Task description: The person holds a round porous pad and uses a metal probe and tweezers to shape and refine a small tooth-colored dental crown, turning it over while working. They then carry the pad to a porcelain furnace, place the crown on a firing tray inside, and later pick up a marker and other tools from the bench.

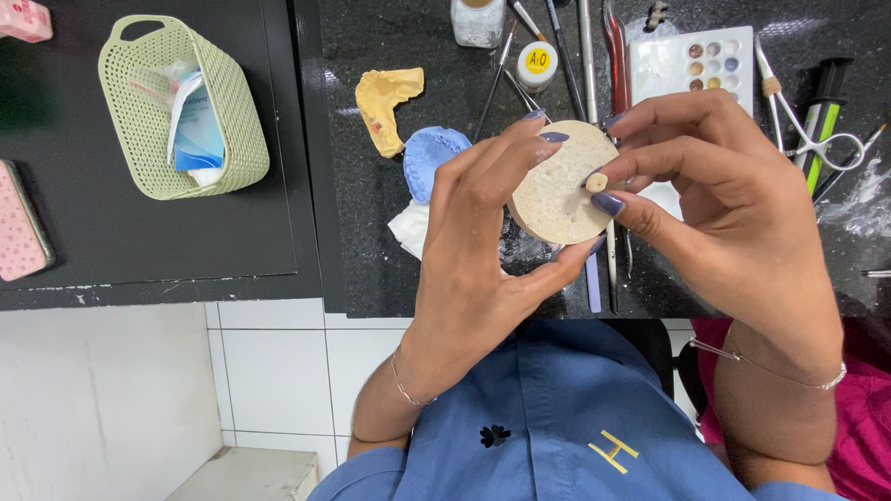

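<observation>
Both hands [594,213] on pale disc [557,190]

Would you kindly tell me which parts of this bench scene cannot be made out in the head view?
- Underside of the round cream porous disc: hidden by the left hand.
- Small beige piece: too small, pinched by the right hand.
- Pink patterned flat case: cut off by the left edge.

Single head-worn view, looking steeply down, close above the black granite counter [390,260], hands filling centre
</observation>
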Available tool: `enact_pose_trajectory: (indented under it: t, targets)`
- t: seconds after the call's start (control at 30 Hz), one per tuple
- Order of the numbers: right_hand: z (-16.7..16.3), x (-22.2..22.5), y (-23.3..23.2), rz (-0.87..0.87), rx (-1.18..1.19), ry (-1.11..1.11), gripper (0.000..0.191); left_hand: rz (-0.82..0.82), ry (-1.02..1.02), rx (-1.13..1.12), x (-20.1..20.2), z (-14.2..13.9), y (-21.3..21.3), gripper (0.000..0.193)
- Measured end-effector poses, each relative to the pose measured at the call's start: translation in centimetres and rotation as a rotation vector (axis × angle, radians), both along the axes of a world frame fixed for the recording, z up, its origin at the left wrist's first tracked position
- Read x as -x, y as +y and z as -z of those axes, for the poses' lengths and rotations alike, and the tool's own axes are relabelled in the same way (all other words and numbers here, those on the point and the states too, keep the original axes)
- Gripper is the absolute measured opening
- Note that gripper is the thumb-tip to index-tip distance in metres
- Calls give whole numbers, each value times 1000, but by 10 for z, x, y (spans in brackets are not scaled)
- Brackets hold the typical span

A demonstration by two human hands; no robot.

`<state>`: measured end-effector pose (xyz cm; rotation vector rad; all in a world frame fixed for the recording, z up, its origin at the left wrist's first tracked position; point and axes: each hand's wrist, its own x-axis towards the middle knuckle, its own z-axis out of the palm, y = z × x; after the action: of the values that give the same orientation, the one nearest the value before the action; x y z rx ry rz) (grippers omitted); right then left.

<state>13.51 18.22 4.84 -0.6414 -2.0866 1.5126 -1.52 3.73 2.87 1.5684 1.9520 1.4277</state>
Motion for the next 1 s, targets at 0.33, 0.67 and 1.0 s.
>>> enact_pose_trajectory:
  t: [0.33,0.67,1.0]
  targets:
    - [4,0,3,-25,26,12,19,-1,-18,7,1,2,0,79]
    - [5,4,1,47,75,15,16,-5,-37,-8,0,6,2,80]
    - [1,4,-9,9,16,4,18,-36,-40,15,-4,6,5,79]
